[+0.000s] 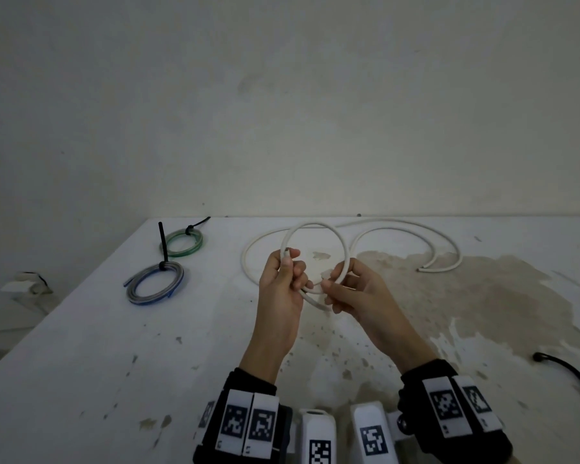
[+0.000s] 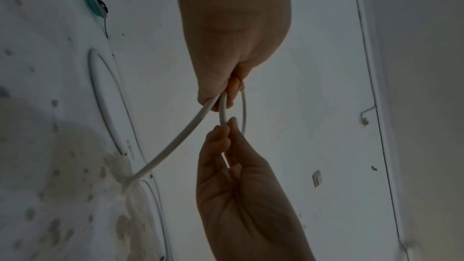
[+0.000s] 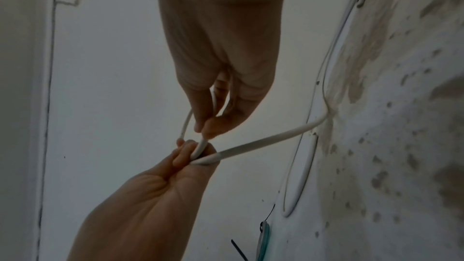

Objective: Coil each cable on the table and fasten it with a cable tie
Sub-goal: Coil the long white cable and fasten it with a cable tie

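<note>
A long white cable [image 1: 315, 223] is partly lifted off the white table [image 1: 81, 363]. One loop of it stands upright between my hands. My left hand [image 1: 290, 266] grips the loop's left side, thumb near the cable's cut end, with a second strand crossing its fingers. My right hand [image 1: 330, 289] pinches the loop's lower right. In the left wrist view the left hand [image 2: 226, 98] holds two strands of the cable [image 2: 175, 140], and the right hand [image 2: 226, 128] pinches just below. In the right wrist view the right hand [image 3: 208, 126] meets the left hand [image 3: 191, 152] on the cable [image 3: 263, 142].
The cable's remainder curves across the table's back to a free end [image 1: 421, 269]. At the back left lie a green coil [image 1: 185, 242] and a blue-grey coil [image 1: 154, 288], each bound with a black tie. A black cable [image 1: 566, 373] lies at the right edge. A brown stain covers the right side.
</note>
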